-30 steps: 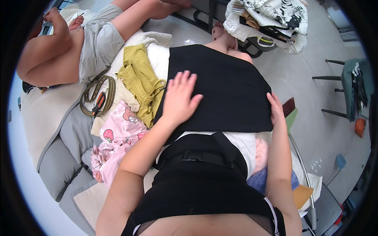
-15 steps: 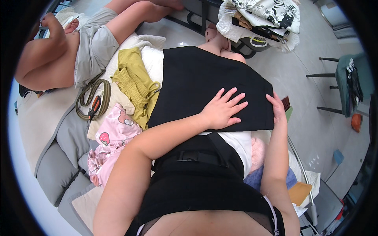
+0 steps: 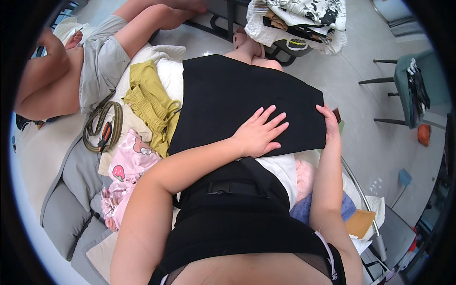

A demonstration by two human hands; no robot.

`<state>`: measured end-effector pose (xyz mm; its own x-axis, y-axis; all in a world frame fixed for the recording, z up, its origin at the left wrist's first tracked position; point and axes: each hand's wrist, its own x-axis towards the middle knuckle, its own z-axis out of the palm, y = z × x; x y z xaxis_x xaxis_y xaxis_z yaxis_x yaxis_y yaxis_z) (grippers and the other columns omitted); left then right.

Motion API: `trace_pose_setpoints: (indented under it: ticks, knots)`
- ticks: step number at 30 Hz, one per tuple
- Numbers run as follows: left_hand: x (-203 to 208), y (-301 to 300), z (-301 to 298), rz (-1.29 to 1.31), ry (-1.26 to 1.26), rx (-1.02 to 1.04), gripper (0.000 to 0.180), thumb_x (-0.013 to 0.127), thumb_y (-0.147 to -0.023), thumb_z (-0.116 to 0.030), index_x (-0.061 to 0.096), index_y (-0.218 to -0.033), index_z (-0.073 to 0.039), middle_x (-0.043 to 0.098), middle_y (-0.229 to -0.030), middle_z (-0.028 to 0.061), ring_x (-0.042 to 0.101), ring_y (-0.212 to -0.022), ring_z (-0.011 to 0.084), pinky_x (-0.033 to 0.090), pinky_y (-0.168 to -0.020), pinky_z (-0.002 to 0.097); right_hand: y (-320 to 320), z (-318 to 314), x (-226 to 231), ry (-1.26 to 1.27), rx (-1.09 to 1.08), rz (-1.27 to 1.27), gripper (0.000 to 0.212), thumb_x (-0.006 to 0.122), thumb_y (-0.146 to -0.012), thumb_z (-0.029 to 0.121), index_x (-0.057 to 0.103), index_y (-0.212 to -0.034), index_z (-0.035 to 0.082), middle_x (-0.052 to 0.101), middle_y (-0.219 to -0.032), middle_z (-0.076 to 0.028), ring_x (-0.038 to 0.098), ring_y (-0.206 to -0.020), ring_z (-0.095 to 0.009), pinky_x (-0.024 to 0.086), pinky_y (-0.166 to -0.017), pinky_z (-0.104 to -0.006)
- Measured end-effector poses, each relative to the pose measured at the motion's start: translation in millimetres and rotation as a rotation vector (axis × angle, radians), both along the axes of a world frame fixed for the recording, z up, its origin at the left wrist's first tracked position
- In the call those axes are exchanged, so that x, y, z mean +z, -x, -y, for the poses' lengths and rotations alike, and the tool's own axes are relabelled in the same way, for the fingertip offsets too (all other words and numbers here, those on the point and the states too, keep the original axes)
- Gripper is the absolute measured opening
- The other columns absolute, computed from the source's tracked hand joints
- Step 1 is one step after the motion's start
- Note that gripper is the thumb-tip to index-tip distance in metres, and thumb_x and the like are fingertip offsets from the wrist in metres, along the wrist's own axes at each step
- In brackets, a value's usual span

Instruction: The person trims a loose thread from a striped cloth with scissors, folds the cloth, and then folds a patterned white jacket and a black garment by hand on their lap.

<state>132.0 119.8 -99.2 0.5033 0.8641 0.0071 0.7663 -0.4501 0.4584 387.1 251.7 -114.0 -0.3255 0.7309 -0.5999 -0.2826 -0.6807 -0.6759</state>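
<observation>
A flat piece of black cloth (image 3: 228, 90), perhaps a skirt, lies spread over my lap and thighs. My left hand (image 3: 259, 133) rests palm down on it near its lower edge, fingers spread. At the cloth's right edge, my right hand (image 3: 329, 122) has its fingers bent over the border, gripping it from the side. Part of that hand's grip is hidden under the cloth. To the left of the cloth lie a mustard-yellow garment (image 3: 149, 102) with a gathered waist and a pink printed garment (image 3: 128, 166).
A coiled olive belt (image 3: 88, 130) and orange-black cutters (image 3: 105, 137) lie on the grey sofa (image 3: 66, 213). Another person in grey shorts (image 3: 102, 61) sits at upper left. Clothes fill a basket (image 3: 294, 28) ahead. A green chair (image 3: 403, 90) stands at right.
The whole view has shifted slightly, with the scene sitting a little further left. My left hand stays flat on the black cloth, and my right hand stays at its right edge.
</observation>
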Motion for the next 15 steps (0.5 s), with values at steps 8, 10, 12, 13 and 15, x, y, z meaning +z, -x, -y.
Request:
trace_pose_setpoints:
  ticks: [8,10,12,13,15]
  knots:
    - [1,-8,1,0.032,-0.051,-0.149,0.068,0.048,-0.09,-0.056,0.042,-0.141,-0.012,0.034,-0.151,0.0093,0.022,-0.142,0.034,0.02,-0.114,0.0522,2,1,15,0.028,-0.05,-0.062,0.041,0.057,-0.09,0.011,0.05,-0.129,0.002,0.062,-0.116,-0.013,0.065,-0.1,-0.023,0.056,-0.084,-0.0343]
    - [2,-8,1,0.034,-0.055,-0.147,0.069,0.048,-0.089,-0.057,0.043,-0.141,-0.011,0.034,-0.151,0.0095,0.022,-0.142,0.0341,0.02,-0.114,0.0524,3,1,21,-0.005,-0.029,-0.074,0.042,0.056,-0.09,0.01,0.049,-0.131,0.003,0.062,-0.118,-0.014,0.064,-0.102,-0.024,0.055,-0.085,-0.0351]
    - [6,-9,0,0.039,0.012,-0.163,0.074,0.053,-0.087,-0.056,0.039,-0.143,-0.01,0.031,-0.152,0.0129,0.022,-0.142,0.035,0.021,-0.114,0.0533,4,1,23,-0.036,-0.006,-0.087,0.044,0.056,-0.089,0.009,0.047,-0.133,0.004,0.061,-0.119,-0.014,0.064,-0.103,-0.024,0.055,-0.086,-0.0359]
    - [8,-11,1,0.039,0.013,-0.161,0.074,0.053,-0.087,-0.056,0.039,-0.143,-0.01,0.031,-0.152,0.0129,0.022,-0.142,0.035,0.021,-0.114,0.0533,5,0,23,-0.07,-0.004,-0.082,0.048,0.056,-0.089,0.008,0.044,-0.135,0.005,0.06,-0.121,-0.015,0.064,-0.104,-0.025,0.055,-0.087,-0.0371]
    - [13,-14,2,-0.007,0.09,-0.17,0.078,0.054,-0.086,-0.058,0.037,-0.144,-0.009,0.028,-0.152,0.0161,0.019,-0.143,0.0354,0.019,-0.114,0.0531,6,-1,22,-0.102,0.001,-0.078,0.051,0.055,-0.089,0.007,0.041,-0.138,0.006,0.059,-0.123,-0.015,0.063,-0.105,-0.025,0.055,-0.088,-0.0383]
